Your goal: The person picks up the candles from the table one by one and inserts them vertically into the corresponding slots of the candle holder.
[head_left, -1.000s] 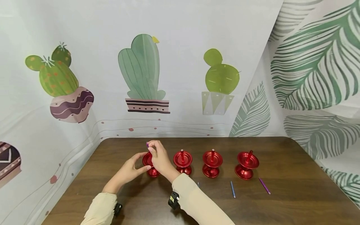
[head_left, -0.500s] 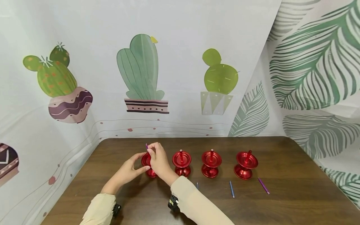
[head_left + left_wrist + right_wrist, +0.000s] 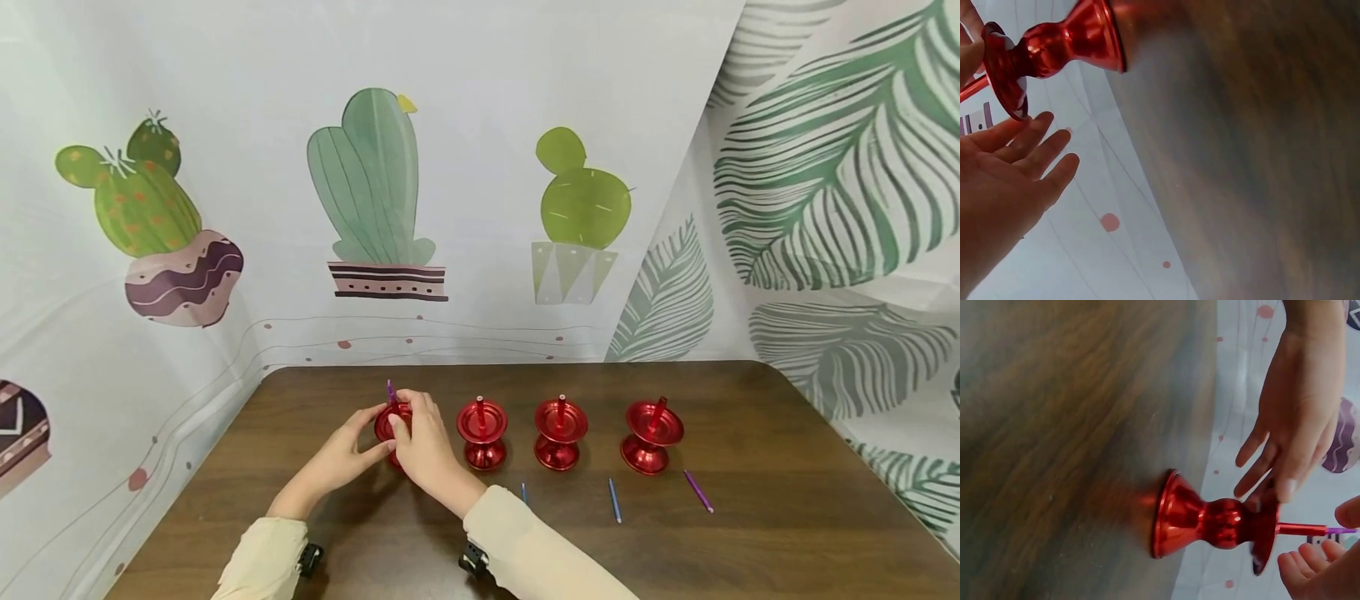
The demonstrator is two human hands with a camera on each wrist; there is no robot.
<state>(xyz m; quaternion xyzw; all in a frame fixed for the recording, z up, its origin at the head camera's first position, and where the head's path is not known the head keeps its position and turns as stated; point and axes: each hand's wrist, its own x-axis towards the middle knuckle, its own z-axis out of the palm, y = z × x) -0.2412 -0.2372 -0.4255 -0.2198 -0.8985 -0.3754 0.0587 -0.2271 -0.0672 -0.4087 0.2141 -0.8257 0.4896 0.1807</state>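
The leftmost red metal candle holder (image 3: 1229,522) stands upright on the table. My left hand (image 3: 341,454) holds its dish at the rim between thumb and index finger, the other fingers spread below it. A thin purple candle (image 3: 391,392) stands upright at the top of the holder's red tube. My right hand (image 3: 429,446) is at the right side of the dish, thumb and fingers apart around the candle without pinching it. In the right wrist view the right fingertips (image 3: 1307,559) lie just beside the tube. The candle's lower end is hidden inside the tube.
Three more red candle holders stand in a row to the right: one close by (image 3: 482,421), one in the middle (image 3: 561,421), one far right (image 3: 655,425). Before them lie two blue candles (image 3: 615,500) and a purple candle (image 3: 698,491). A printed cloth (image 3: 480,250) hangs behind the table.
My right fingers have let go of the purple candle and moved lower and slightly right, leaving more of the candle showing. My left hand keeps its hold on the dish.
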